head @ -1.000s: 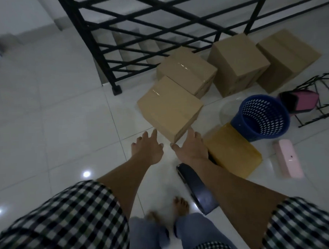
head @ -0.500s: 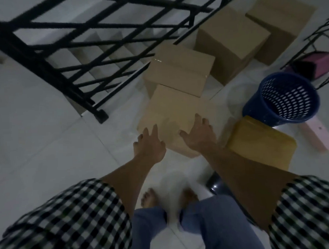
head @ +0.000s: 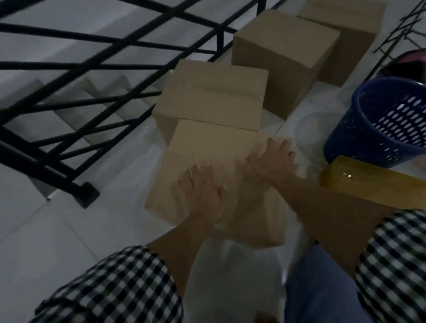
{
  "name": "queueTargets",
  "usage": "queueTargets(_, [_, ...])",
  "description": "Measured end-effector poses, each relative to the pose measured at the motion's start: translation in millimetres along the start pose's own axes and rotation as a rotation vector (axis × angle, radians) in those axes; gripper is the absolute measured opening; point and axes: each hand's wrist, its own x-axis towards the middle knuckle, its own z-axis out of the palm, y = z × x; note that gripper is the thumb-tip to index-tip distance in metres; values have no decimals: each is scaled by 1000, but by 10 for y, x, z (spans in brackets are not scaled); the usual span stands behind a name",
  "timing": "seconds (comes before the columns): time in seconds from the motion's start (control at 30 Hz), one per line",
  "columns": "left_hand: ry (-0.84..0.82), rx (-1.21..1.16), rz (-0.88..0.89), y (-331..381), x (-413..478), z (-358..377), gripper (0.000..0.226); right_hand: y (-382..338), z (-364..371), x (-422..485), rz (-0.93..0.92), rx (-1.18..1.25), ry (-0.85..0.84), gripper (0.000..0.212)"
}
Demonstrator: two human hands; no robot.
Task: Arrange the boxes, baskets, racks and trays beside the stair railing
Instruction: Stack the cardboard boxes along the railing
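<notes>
— Nearest the camera? 
— Both hands, left hand (head: 204,186) and right hand (head: 272,162), lie flat with each grip open, fingers spread on the nearest cardboard box (head: 207,166) on the tiled floor (head: 38,244).

— And beyond? 
— A second box (head: 213,97) touching it, two more behind (blurred), beside the black stair railing (head: 80,104); a blue basket (head: 387,122) at right.

The scene is dim and grey, with flat, even light and only faint shadows. Motion blur smears the two hands at centre and the plain brown cardboard box (head: 214,166) beneath them. Small glints mark the yellow taped parcel (head: 378,189) at right. The black metal stair railing (head: 83,69) bows toward the upper left edge.
</notes>
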Motion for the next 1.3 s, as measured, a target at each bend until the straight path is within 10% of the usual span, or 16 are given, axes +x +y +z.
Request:
queueTargets(0.87, [49,133,52,-1257,674,195,53,-510,795,162,-101,-39,61,116])
queueTargets(1.3, [126,-54,-373,-1247,-17,206,83,-1111,1082,-65,-235,38,-12,140])
